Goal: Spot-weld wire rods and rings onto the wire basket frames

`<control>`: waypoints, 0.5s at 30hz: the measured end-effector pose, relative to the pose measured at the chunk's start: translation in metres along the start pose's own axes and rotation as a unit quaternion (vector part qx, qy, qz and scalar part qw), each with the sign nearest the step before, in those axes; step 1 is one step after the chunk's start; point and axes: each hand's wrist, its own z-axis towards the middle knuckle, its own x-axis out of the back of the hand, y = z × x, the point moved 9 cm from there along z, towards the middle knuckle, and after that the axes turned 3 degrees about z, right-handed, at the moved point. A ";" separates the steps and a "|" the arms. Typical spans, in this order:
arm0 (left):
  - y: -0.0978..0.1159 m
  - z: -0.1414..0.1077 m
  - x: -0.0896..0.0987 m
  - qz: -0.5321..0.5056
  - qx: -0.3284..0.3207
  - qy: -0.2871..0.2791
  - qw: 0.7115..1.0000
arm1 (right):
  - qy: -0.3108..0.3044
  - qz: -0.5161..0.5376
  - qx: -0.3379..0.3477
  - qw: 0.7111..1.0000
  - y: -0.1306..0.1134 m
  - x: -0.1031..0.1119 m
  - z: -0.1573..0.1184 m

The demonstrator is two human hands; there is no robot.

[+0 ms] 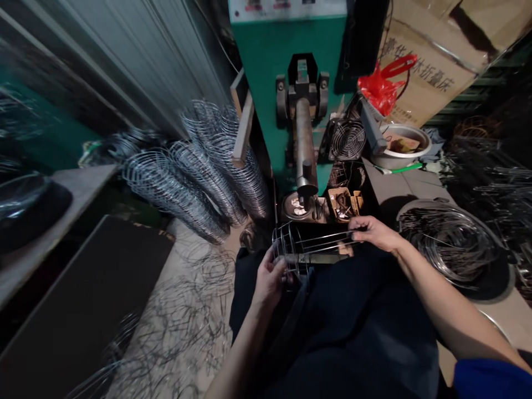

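Left hand [268, 277] is holding the ringed end of a silver metal wire frame [324, 238], its grip closed with thumb and fingers around the wires
Right hand [372, 233] is pinching the ends of the frame's straight rods, its grip nearly closed
Frame is hanging between both hands, just above the dark clothing on the lap, apart from the machine arm

Progress, my read: part done. Several rings are showing at the left end, rods are running bare to the right, so anything left is probably sitting on that bare stretch. Can't tell which joints are fixed

Room, left to right:
- pale flat table [85, 180] is standing at far left, dark rectangular panel [91, 277] leaning below it
- pale floor [222, 249] is carrying loose bits of wire
- grey ribbed metal wall [166, 55] is rising behind tall leaning stacks of silver wire rings [208, 172]
- green metal machine [257, 66] is standing straight ahead, its thick grey cylindrical arm [305, 138] pointing at the person
- black round-grilled fan [348, 139] is standing just right of it, small open cardboard box [356, 200] of dark bits sitting below
- red plastic bag [380, 91] and white round bowl [399, 162] are sitting in front of a big brown cardboard carton [436, 66]
- dark round basin [505, 280] is holding a heap of wire pieces at right
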 end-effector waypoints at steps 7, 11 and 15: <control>0.023 0.025 -0.027 0.010 -0.073 0.035 0.997 | 0.076 -0.035 0.046 0.995 -0.010 0.012 0.025; 0.030 0.033 -0.037 0.024 -0.081 0.041 0.996 | 0.084 -0.036 0.059 0.994 -0.003 0.014 0.039; 0.036 0.041 -0.042 0.043 -0.101 0.031 0.993 | 0.079 -0.037 0.059 0.994 0.004 0.018 0.049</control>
